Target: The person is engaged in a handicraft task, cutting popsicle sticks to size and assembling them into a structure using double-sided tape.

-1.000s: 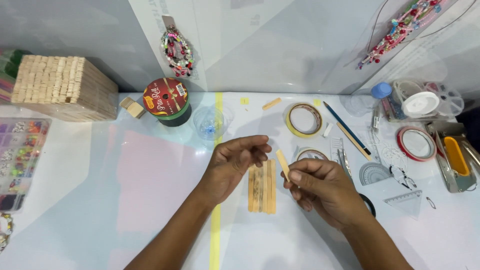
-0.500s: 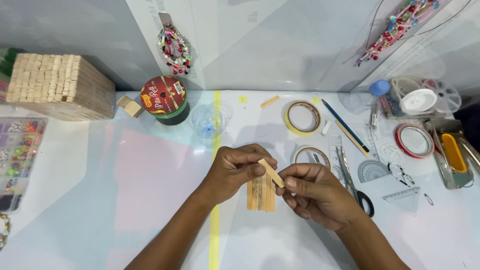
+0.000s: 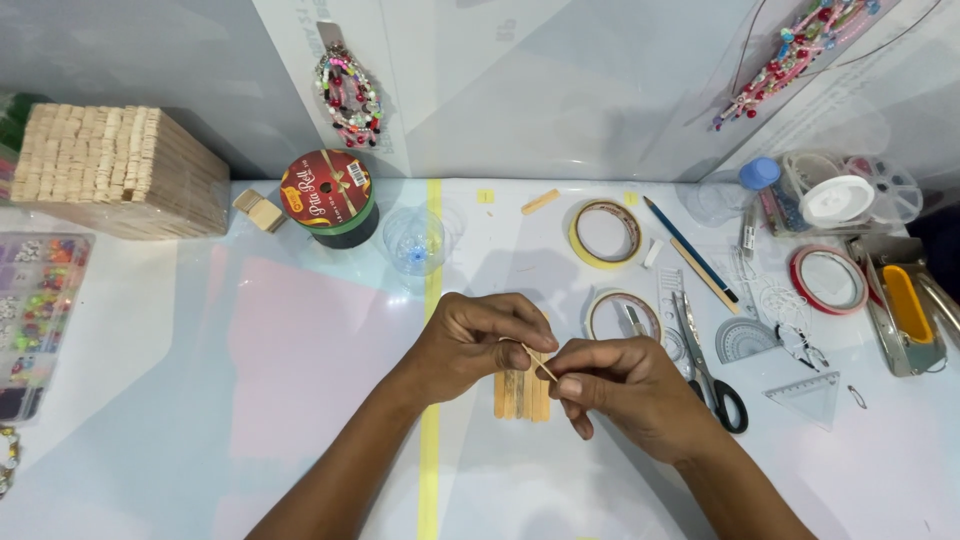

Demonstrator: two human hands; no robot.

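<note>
Stick work sits at the centre: a short wooden stick (image 3: pixel 537 362), flat side up and slanting half a second ago, now shows only its thin edge, pinched between the left hand (image 3: pixel 470 345) and the right hand (image 3: pixel 625 395). Both hands have come down over the row of flat sticks (image 3: pixel 521 393) lying side by side on the white table (image 3: pixel 250 400), so the piece seems about to be laid across them, though the fingers hide whether it touches. Each hand's fingertips are pressed together on one end of the stick.

Beyond them, a round ribbon spool (image 3: pixel 330 197) with a dark red, gold-printed top and green rim stands upright near the wall. A yellow tape roll (image 3: pixel 605 235) lies flat, a red-rimmed roll (image 3: pixel 829 281) further right. Small yellow square stickers (image 3: pixel 487 197) mark the table by a yellow tape line (image 3: pixel 433 260).
</note>
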